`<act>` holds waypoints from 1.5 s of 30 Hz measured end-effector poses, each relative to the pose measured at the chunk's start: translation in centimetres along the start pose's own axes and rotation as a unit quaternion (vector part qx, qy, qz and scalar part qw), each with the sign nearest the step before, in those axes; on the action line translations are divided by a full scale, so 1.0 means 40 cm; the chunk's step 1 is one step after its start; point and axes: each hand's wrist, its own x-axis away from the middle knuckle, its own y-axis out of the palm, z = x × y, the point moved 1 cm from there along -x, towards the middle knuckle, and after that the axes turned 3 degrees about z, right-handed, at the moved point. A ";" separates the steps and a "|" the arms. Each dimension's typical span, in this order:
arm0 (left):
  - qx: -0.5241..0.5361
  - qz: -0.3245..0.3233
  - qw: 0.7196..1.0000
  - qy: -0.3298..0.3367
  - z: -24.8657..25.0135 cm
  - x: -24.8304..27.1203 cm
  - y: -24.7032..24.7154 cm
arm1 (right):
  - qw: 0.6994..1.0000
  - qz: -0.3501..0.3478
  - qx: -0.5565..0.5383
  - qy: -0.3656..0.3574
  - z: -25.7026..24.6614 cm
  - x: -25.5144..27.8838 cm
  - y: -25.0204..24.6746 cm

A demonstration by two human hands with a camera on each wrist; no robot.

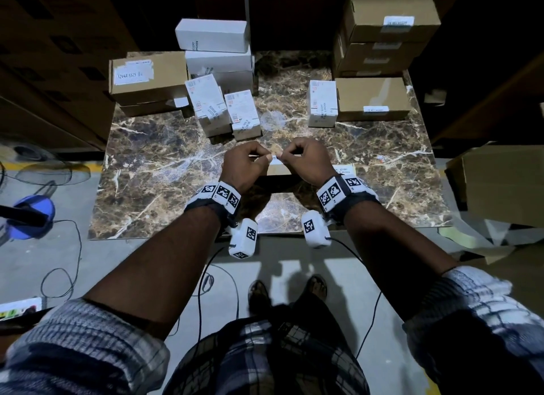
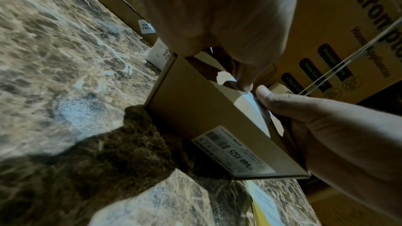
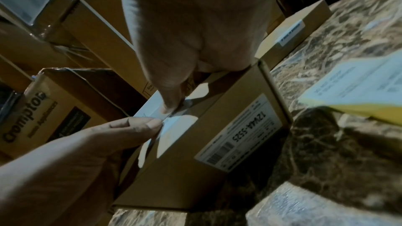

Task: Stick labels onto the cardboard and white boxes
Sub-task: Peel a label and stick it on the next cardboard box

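While both the left hand (image 1: 244, 166) and right hand (image 1: 309, 162) pinch one small label (image 1: 275, 158) (apparently peeling its backing), pressing it onto the cardboard box (image 1: 279, 171) below comes next.

A brown marbled worktop (image 1: 164, 171) with pale veins fills the middle of the head view. At its upper left a cardboard box (image 1: 147, 77) lies stacked on another, with a stack of white boxes (image 1: 219, 59) just to the right. Two small printed cartons (image 1: 223, 109) stand before them. At upper right rest a white carton (image 1: 322, 103) and cardboard boxes (image 1: 374, 99). A label sheet (image 1: 344, 169) lies right of centre.
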 end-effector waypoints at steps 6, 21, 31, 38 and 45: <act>-0.016 -0.013 1.000 0.006 -0.006 -0.013 -0.005 | 1.000 -0.017 -0.022 -0.002 0.008 -0.016 0.005; -0.019 0.000 0.999 -0.034 -0.009 -0.017 -0.008 | 0.998 0.041 -0.001 0.051 -0.027 -0.009 0.032; -0.031 0.008 0.999 -0.025 -0.009 -0.028 -0.010 | 0.998 -0.013 -0.007 0.057 0.008 -0.050 0.036; -0.015 -0.017 1.000 -0.015 -0.012 -0.033 -0.020 | 0.998 -0.050 0.014 0.038 -0.024 -0.030 -0.003; 0.042 -0.074 0.996 -0.027 -0.013 -0.037 -0.038 | 0.998 -0.017 0.011 0.059 -0.032 -0.031 0.002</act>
